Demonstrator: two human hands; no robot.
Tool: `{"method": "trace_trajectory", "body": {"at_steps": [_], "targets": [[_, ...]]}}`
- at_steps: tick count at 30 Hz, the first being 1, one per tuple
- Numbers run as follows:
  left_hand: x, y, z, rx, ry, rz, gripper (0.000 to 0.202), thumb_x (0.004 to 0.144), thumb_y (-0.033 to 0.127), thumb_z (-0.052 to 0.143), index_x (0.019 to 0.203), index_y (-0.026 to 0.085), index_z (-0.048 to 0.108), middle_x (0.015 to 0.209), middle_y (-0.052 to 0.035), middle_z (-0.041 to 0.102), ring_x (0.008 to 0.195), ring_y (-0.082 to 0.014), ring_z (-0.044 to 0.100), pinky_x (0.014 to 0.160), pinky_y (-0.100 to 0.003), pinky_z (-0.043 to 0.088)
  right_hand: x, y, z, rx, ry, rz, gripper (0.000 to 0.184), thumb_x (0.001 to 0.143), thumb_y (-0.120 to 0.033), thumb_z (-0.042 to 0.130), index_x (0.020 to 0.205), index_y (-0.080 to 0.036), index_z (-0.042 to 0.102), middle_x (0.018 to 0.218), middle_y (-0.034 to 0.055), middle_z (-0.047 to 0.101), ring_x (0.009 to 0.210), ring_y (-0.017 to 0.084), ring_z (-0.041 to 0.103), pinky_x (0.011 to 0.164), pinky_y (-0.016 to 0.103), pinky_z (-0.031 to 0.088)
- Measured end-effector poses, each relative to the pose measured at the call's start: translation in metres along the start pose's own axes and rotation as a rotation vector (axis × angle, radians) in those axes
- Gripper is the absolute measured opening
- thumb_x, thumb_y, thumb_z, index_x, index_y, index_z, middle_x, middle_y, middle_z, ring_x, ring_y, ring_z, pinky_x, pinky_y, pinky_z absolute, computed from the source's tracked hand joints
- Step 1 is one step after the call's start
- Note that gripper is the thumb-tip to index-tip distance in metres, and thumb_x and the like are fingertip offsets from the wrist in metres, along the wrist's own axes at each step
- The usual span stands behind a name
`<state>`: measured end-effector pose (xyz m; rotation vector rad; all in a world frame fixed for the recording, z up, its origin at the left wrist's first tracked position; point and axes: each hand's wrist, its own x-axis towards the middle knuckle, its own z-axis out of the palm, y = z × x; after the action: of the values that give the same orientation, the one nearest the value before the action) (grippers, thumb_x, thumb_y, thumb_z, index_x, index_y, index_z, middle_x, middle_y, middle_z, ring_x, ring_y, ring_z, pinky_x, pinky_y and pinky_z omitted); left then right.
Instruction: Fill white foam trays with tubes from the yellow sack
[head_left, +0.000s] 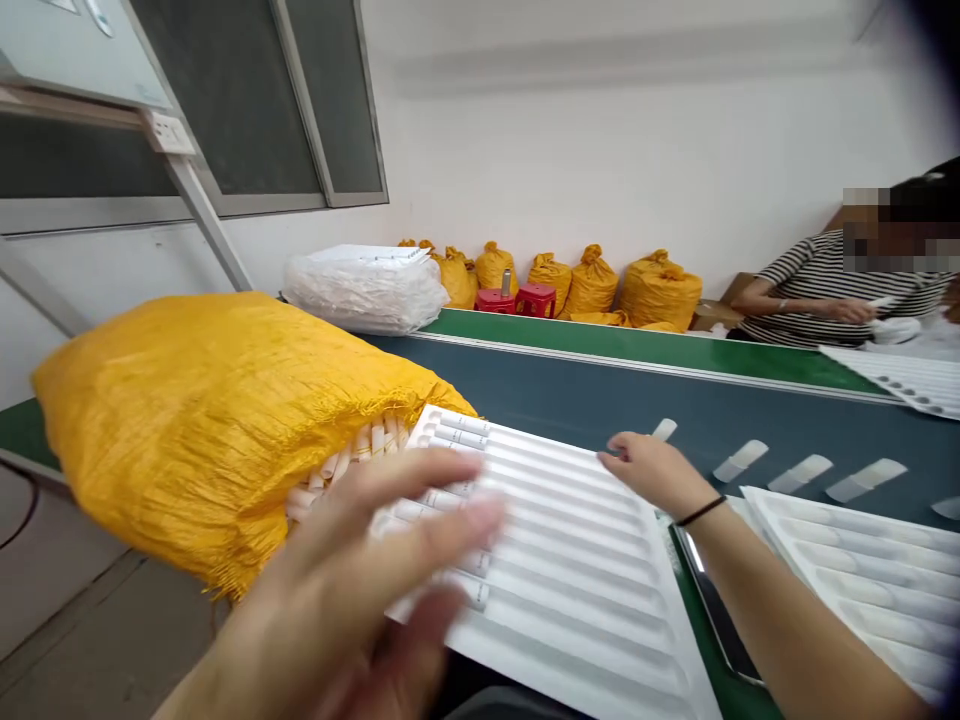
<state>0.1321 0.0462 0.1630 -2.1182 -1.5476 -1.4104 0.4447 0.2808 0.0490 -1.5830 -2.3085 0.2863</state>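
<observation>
A white moulded tray (570,560) with long grooves lies in front of me; a few white tubes sit in its left grooves. My left hand (360,590) hovers over the tray's near left part, blurred, fingers stretched out and holding nothing. My right hand (652,470), with a black band on the wrist, rests at the tray's far right corner, fingers curled over the edge. A big yellow woven sack (187,420) lies on its side to the left, with white tubes (352,455) spilling from its mouth against the tray.
A dark conveyor belt (600,400) carries several white pieces (802,470). A second grooved tray (862,570) lies at right, with a dark flat object (712,610) between the trays. A person in a striped shirt (840,290) works far right. Yellow bags (600,285), red stools (525,298) and a plastic-wrapped stack (367,285) stand behind.
</observation>
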Motion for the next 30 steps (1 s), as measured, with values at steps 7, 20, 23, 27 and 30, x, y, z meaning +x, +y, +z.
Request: {"method": "trace_trajectory", "body": {"at_steps": [7,20,23,27,30], "targets": [[-0.031,-0.142,-0.013,0.349,-0.478,-0.679,0.032,0.084,0.022,0.042,0.107,0.017,0.064,0.110,-0.0086,0.067,0.102,-0.0235,0.062,0.088,-0.036,0.050,0.074,-0.122,0.084,0.000,-0.200,-0.307,0.027,0.094,-0.016,0.046,0.115,-0.014,0.064,0.116,0.0110,0.064,0.107,0.018,0.060,0.096,0.031,0.044],[-0.087,-0.183,0.045,0.519,-0.588,-0.869,0.017,0.082,0.017,0.049,0.090,0.012,0.063,0.096,-0.0152,0.066,0.092,-0.0257,0.063,0.083,-0.034,0.045,0.059,-0.121,0.063,0.117,-0.070,-0.407,0.024,0.085,-0.019,0.052,0.108,-0.015,0.060,0.101,0.0088,0.064,0.092,0.019,0.060,0.082,0.030,0.047],[-0.095,-0.180,0.044,0.510,-0.533,-0.835,0.027,0.087,0.017,0.044,0.108,0.012,0.059,0.110,-0.0153,0.064,0.101,-0.0253,0.061,0.089,-0.034,0.044,0.018,-0.112,0.046,0.312,-0.041,-0.456,0.028,0.086,-0.024,0.050,0.113,-0.018,0.056,0.095,0.0059,0.064,0.080,0.017,0.060,0.071,0.029,0.051],[-0.104,-0.186,0.052,0.513,-0.526,-0.827,0.031,0.085,0.019,0.049,0.113,0.011,0.058,0.117,-0.0168,0.063,0.111,-0.0277,0.058,0.096,-0.035,0.041,-0.021,-0.107,0.037,0.625,-0.075,-0.427,0.020,0.085,-0.024,0.053,0.104,-0.020,0.051,0.095,0.0045,0.059,0.070,0.013,0.057,0.062,0.028,0.052],[-0.102,-0.195,0.060,0.527,-0.516,-0.845,0.030,0.085,0.023,0.048,0.110,0.012,0.060,0.113,-0.0176,0.064,0.107,-0.0301,0.060,0.092,-0.037,0.044,-0.035,-0.107,0.034,0.722,-0.095,-0.385,0.016,0.085,-0.024,0.054,0.101,-0.021,0.050,0.093,0.0028,0.055,0.064,0.010,0.052,0.057,0.026,0.050]]}}
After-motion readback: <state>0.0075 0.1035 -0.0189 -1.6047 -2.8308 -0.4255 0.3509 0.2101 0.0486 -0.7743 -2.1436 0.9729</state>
